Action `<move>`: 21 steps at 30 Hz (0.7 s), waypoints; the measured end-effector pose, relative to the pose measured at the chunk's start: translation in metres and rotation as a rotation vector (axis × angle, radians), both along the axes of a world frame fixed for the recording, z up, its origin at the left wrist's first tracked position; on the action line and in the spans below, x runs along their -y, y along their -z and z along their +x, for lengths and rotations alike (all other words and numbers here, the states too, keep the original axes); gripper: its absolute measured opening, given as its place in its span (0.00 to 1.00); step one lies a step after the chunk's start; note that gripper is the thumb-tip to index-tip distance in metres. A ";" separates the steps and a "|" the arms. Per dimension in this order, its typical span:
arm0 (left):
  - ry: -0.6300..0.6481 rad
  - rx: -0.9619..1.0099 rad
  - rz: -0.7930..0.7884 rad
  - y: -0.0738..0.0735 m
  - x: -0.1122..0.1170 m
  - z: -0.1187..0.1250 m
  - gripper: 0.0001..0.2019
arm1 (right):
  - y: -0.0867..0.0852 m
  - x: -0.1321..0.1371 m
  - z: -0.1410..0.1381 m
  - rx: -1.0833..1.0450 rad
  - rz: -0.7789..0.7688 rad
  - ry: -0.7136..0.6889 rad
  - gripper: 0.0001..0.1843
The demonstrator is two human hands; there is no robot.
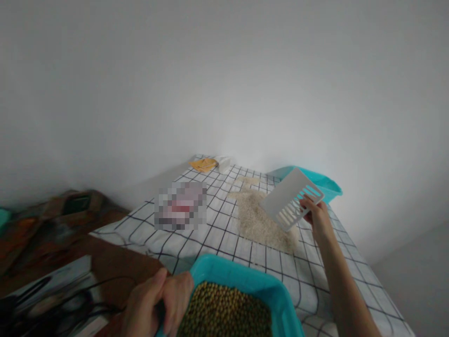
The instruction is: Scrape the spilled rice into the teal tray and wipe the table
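At the bottom edge, a teal plastic tub (242,269) holds many small round yellow-green beans (226,306). My left hand (159,299) is closed in a fist at the tub's left side; a dark bit shows between its fingers, and a strip of teal shows below. My right hand (314,210) grips a flat white plastic board with slots (282,199) by its slotted end. The board is tilted over a spread heap of pale grains, like rice (259,217), on a checked cloth (217,220). Whether its lower edge touches the grains I cannot tell.
Behind the board, a second teal container (331,185) leans near the wall. A yellow cloth (203,164) and a white item (223,164) lie at the far edge. A blurred-out packet (182,206) sits left. Cables and boxes (63,299) clutter the lower left.
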State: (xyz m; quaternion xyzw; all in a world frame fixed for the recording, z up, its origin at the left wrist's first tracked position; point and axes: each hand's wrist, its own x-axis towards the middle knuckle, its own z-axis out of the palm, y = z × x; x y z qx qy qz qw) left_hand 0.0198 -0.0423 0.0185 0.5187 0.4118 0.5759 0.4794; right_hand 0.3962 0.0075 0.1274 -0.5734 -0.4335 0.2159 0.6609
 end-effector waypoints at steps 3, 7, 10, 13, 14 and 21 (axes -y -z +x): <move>0.027 -0.013 -0.023 0.000 -0.003 -0.004 0.34 | 0.002 -0.002 0.009 0.147 0.033 -0.015 0.16; 0.060 -0.005 -0.009 0.001 -0.008 -0.008 0.31 | 0.003 -0.004 0.011 0.220 0.064 0.051 0.18; 0.103 0.012 -0.051 0.003 -0.008 -0.009 0.31 | 0.004 -0.005 0.006 0.204 0.060 0.062 0.22; 0.158 0.020 -0.052 0.004 -0.003 -0.003 0.33 | 0.005 -0.006 0.001 0.182 0.064 0.031 0.22; 0.169 0.023 -0.046 0.004 0.000 0.000 0.34 | 0.005 -0.006 -0.001 0.178 0.070 0.017 0.22; 0.116 0.096 0.045 -0.009 0.008 0.009 0.34 | 0.006 -0.006 -0.008 0.256 0.107 -0.088 0.19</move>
